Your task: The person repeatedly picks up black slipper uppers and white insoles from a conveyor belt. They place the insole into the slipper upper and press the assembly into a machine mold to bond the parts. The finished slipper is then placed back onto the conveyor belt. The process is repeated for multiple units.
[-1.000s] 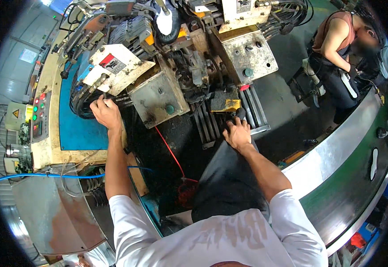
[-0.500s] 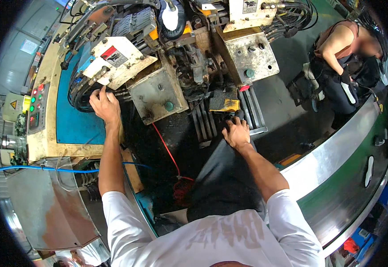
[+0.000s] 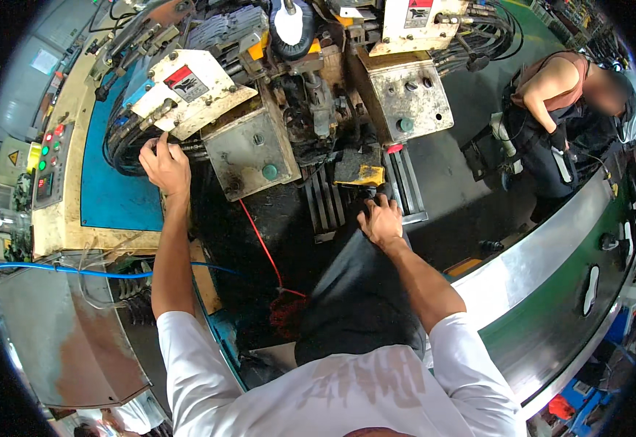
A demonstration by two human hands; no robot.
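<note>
At the left, my left hand [image 3: 165, 166] is raised to the machine's black hoses [image 3: 119, 149], just below a worn cream metal plate [image 3: 185, 95]. Its fingers are bent together against the machine, and what they hold, if anything, is hidden. My right hand [image 3: 382, 220] rests with spread, slightly bent fingers on the knee of my dark trousers [image 3: 358, 291]. Just beyond it sits a dirty black and yellow block [image 3: 360, 167]. Higher up, a white sole-shaped piece [image 3: 289, 28] lies in a dark mould on the machine.
Two scuffed metal control boxes [image 3: 251, 149] [image 3: 409, 95] flank the machine's middle. A button panel [image 3: 50, 164] is at the left. On the right, a green conveyor [image 3: 544, 320] with a metal edge carries white sole-shaped pieces [image 3: 591, 290]. A person [image 3: 551, 95] sits bent over beyond it.
The whole view has shifted slightly left. My left hand's fingers are a little more bent at the hoses. My right hand stays on the knee.
</note>
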